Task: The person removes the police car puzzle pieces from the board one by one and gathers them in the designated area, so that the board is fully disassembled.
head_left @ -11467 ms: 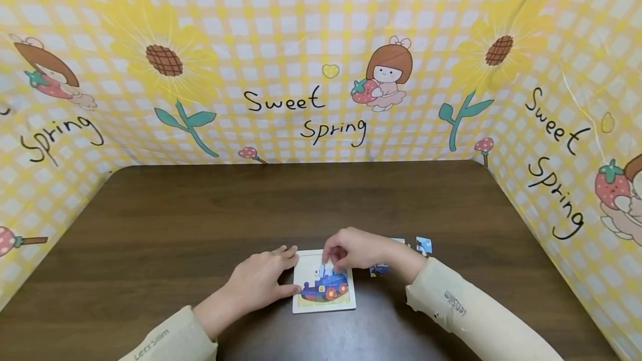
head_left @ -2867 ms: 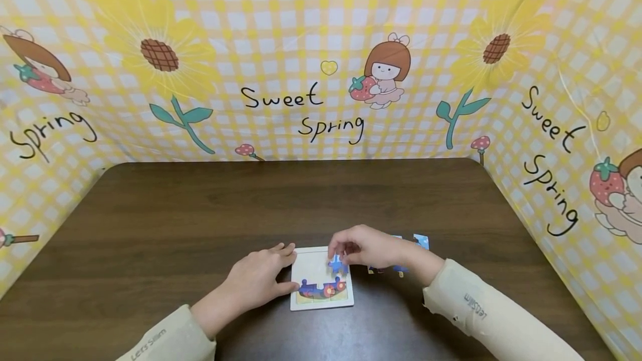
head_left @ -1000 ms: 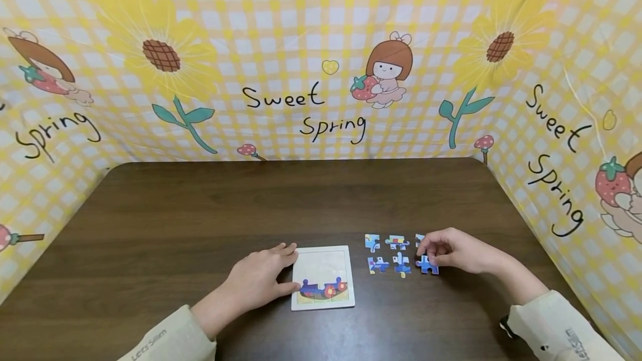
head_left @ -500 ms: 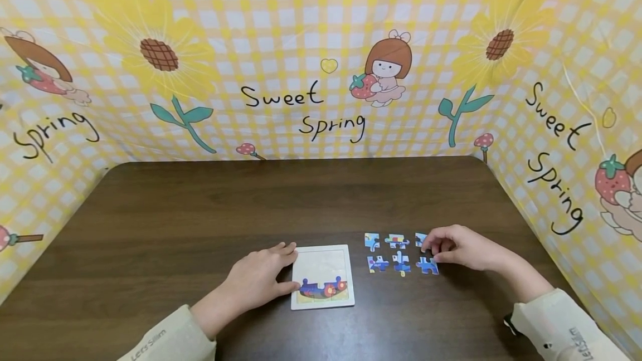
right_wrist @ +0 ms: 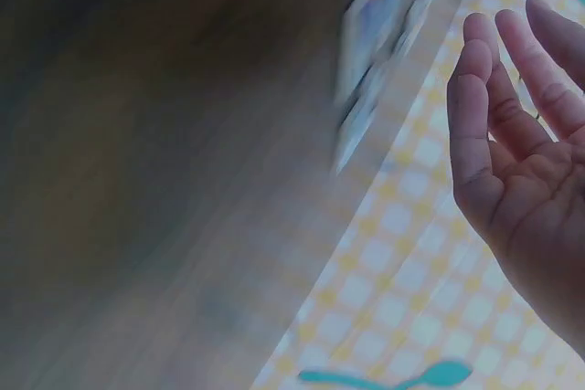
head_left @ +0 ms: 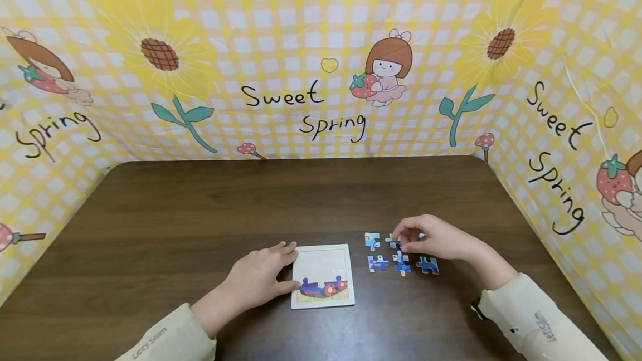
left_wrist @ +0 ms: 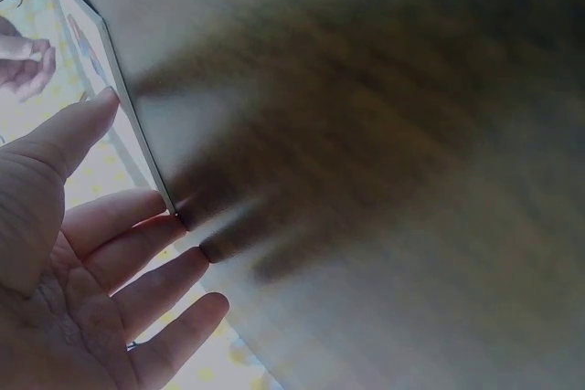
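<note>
My left hand (head_left: 256, 277) lies beside a square white puzzle frame (head_left: 321, 259), thumb and fingertips at its left edge. In the left wrist view, the spread fingertips meet the rim of the frame (left_wrist: 137, 139). Along the bottom of the frame, joined pieces show red wheels and the lower part of a blue train. My right hand (head_left: 436, 237) hovers over loose jigsaw pieces, fingers loosely bent above the back middle piece (head_left: 390, 240), which it partly hides. Nothing shows between the fingers of the right hand (right_wrist: 521, 125) in the right wrist view.
Loose pieces lie in two rows right of the frame: among them a back left piece (head_left: 371, 241), a front left piece (head_left: 377, 263) and a front right piece (head_left: 428, 264). The brown table (head_left: 210, 199) meets yellow checked cloth (head_left: 281, 32) behind and at both sides.
Earlier, my right hand carried a blue piece off the frame, and it now lies front right among the loose ones. The right hand has since shifted left over the back row. The left hand stays.
</note>
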`<state>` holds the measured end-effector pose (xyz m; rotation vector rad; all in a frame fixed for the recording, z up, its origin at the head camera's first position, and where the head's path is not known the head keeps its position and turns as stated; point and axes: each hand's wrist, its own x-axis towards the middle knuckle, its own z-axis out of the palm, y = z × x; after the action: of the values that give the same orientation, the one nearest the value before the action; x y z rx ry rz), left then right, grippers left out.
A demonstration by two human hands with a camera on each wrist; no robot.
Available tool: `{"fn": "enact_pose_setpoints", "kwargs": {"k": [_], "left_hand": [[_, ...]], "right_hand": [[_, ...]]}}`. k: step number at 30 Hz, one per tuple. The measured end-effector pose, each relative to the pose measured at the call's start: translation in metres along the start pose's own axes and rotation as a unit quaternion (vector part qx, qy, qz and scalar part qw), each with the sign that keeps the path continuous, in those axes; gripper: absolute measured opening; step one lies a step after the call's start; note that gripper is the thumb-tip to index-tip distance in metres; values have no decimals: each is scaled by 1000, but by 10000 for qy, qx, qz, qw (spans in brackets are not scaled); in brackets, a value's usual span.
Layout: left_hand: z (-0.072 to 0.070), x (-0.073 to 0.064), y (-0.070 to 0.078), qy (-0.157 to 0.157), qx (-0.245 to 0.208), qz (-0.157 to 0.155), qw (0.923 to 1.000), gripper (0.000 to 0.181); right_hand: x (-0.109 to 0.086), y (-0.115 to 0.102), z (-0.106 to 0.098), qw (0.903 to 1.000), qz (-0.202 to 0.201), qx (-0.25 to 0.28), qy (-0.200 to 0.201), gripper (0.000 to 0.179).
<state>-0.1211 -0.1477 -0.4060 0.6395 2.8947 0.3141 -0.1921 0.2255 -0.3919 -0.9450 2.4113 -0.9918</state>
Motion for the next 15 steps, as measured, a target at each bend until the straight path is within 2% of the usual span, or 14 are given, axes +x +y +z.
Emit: {"fn": "enact_pose_setpoints", "kwargs": {"k": [10, 15], "left_hand": [[-1, -1, 1, -36, -1, -16, 10000, 64], [-1, 1, 0, -57, 19, -42, 10000, 65]], "right_hand": [[51, -34, 25, 9988, -249, 3, -422, 16], [73, -50, 41, 9956, -616, -1, -699, 16]]}}
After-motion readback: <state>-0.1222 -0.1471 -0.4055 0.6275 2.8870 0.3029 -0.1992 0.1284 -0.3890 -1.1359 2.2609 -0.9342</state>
